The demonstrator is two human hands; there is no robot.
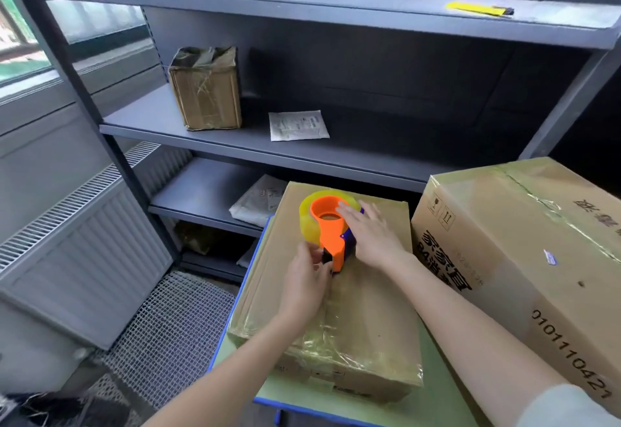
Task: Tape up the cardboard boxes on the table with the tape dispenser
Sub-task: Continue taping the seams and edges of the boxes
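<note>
The orange tape dispenser [331, 235] lies on its side on top of the flat cardboard box [369, 295], toward the box's far end, on the green table [440, 379]. The left hand [307, 280] pinches the dispenser's near end, fingers curled round it. The right hand [369, 235] rests on the dispenser's right side, its straight fingers laid over the roll. A larger cardboard box [524, 258] stands just beside, to the right.

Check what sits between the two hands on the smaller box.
Head view: the orange tape dispenser, lying on the smaller box; left hand pinches its near end, right hand rests flat on it.
</note>
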